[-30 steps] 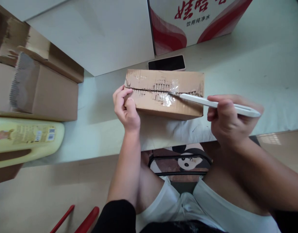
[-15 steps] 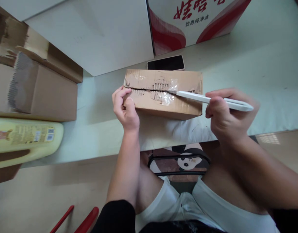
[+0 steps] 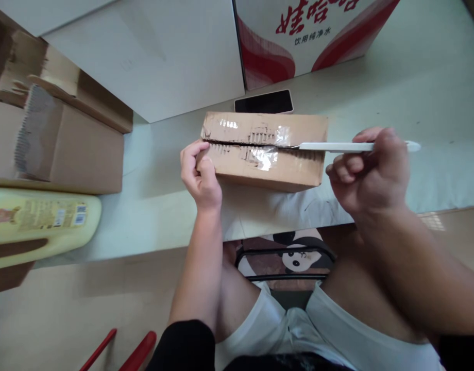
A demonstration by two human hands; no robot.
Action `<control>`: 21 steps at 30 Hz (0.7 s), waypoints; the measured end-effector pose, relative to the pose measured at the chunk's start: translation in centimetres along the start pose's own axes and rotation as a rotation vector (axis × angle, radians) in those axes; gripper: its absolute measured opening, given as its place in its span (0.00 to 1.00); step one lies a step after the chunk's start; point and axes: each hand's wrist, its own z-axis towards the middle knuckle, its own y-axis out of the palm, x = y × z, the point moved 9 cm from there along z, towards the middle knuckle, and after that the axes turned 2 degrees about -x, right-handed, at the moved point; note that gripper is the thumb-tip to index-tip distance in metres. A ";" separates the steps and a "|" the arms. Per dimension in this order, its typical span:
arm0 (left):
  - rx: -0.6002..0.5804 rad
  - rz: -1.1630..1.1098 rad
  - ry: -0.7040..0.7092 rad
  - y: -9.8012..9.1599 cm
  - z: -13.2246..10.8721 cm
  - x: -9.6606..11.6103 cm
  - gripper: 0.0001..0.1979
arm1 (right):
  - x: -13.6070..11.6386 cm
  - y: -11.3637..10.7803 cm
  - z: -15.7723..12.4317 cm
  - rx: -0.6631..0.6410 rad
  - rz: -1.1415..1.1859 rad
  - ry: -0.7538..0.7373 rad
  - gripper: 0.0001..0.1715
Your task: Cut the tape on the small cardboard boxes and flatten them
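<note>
Light: soft, rather dim. Glare: white patches on the clear tape (image 3: 266, 158). Shadow: faint, on the table (image 3: 155, 211) beside the box (image 3: 285, 167).

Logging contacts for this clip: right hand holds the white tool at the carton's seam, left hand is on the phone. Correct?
Not quite: the left hand is on the left end of the carton, not the phone, as the head view shows. The right hand does hold the white tool at the seam.
</note>
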 end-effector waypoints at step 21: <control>0.325 -0.475 -0.761 -3.8 -0.1 -9.3 0.16 | 5.5 -0.2 1.1 -0.238 -1.334 0.079 0.30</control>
